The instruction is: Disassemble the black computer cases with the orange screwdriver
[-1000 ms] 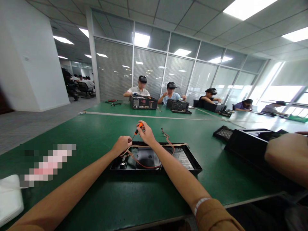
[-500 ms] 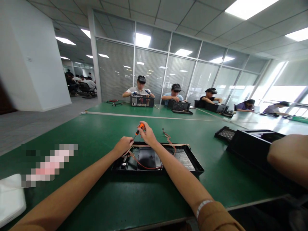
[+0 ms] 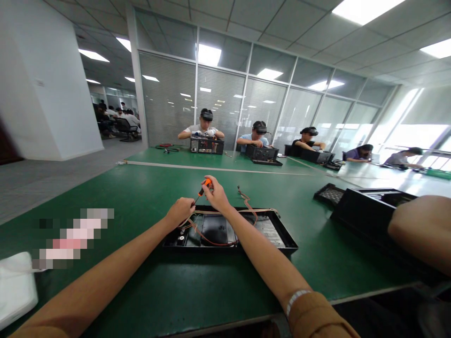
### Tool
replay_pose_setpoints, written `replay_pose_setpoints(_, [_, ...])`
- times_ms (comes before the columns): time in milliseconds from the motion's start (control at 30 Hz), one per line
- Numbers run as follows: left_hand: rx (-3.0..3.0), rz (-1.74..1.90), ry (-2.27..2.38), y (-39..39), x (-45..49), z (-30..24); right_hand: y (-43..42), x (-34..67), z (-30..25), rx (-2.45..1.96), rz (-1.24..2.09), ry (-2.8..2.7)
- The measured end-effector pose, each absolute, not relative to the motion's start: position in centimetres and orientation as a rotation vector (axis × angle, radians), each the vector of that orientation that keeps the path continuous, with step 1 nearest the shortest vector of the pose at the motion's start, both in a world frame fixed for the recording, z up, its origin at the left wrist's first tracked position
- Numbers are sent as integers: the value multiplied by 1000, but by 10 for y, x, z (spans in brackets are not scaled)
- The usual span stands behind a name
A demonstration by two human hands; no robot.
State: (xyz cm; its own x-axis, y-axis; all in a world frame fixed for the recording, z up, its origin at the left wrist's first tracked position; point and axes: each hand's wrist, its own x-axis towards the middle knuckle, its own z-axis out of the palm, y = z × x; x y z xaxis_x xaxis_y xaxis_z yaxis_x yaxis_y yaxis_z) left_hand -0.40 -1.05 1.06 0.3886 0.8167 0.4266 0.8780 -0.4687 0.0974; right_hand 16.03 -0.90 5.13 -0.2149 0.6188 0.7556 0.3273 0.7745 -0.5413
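A flat black panel (image 3: 278,232) with a raised rim lies on the green table (image 3: 148,188) in front of me. Thin brown cables (image 3: 211,241) loop across it. My right hand (image 3: 216,195) is closed round the orange handle of a small screwdriver (image 3: 205,184), whose shaft slants down to the panel's far left corner. My left hand (image 3: 180,211) is closed at that corner, fingers curled by the screwdriver tip and the cables. What its fingers pinch is hidden.
A neighbour's arm (image 3: 419,230) reaches in at the right over a black computer case (image 3: 366,206). A white object (image 3: 16,286) lies at the near left. Several people work on black cases (image 3: 206,145) across the far tables.
Both hands have stayed at the panel's far left corner with the screwdriver. The view has shifted slightly, and the person opposite moved their hands.
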Motion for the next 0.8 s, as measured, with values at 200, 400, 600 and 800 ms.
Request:
replay_pose_setpoints(200, [-2503, -664, -1530, -9, -5, 9, -9, 160, 51, -728, 244, -1820])
replay_pose_setpoints(400, [-2517, -717, -1510, -4, -6, 4, -7, 161, 50, -748, 254, -1775])
replay_pose_setpoints(600, [-2520, -683, -1532, -1, -6, 2, -4, 162, 49, -764, 307, -1787])
replay_pose_setpoints(800, [-2519, -684, -1560, -2, -6, 3, -1, 160, 47, -738, 324, -1774])
